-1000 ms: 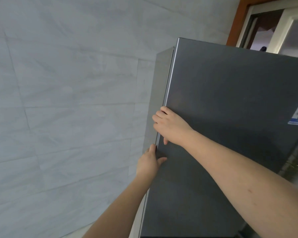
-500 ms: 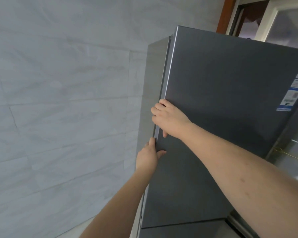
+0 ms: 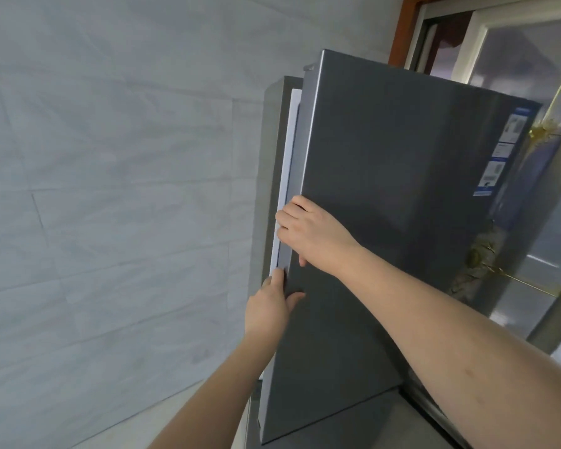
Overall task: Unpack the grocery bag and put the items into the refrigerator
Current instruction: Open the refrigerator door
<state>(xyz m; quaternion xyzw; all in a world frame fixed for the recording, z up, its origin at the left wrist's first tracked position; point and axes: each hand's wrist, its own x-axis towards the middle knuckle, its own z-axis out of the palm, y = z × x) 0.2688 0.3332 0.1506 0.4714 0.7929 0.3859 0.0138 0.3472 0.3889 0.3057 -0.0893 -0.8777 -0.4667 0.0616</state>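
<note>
The dark grey upper refrigerator door (image 3: 402,205) stands slightly ajar, and a white strip of its inner edge (image 3: 285,176) shows along the left side. My right hand (image 3: 311,234) grips the door's left edge, fingers curled around it. Just below, my left hand (image 3: 269,309) holds the same edge, thumb on the door's front. The grey refrigerator body (image 3: 266,176) shows behind the gap. The inside is hidden. No grocery bag or grocery items are in view.
A pale grey tiled wall (image 3: 110,189) runs close along the refrigerator's left side. Stickers (image 3: 502,150) sit on the door's right part. A glass door with white frame and gold trim (image 3: 538,157) stands to the right, inside a brown wooden frame (image 3: 402,30).
The door has swung out from the refrigerator body, exposing the white inner edge. Both hands stayed on the door's left edge and moved with it.
</note>
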